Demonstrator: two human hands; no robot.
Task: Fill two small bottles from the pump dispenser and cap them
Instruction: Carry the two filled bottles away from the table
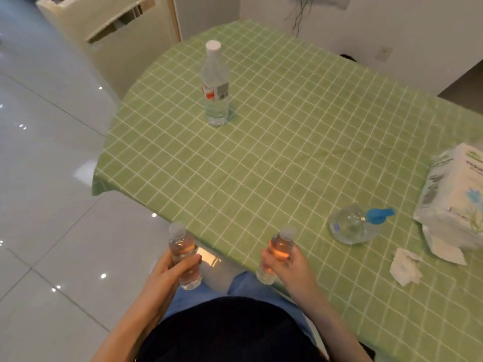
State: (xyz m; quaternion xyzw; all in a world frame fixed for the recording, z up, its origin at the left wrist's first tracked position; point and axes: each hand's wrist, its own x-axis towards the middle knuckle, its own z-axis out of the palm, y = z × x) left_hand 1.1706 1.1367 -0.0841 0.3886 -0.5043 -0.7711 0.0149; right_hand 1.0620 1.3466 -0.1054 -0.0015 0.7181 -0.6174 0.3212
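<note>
Water bottle (216, 84), tissue pack (454, 194): print illegible

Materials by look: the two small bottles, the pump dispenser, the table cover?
The left small bottle and right small bottle: clear glossy plastic, probably, with see-through walls and translucent caps. The pump dispenser: clear glossy body, likely plastic, with an opaque blue pump head. The table cover: green checked, matte and creased. It could be cloth or soft vinyl, can't tell.

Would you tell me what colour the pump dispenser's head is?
The pump head is blue; head view.
</note>
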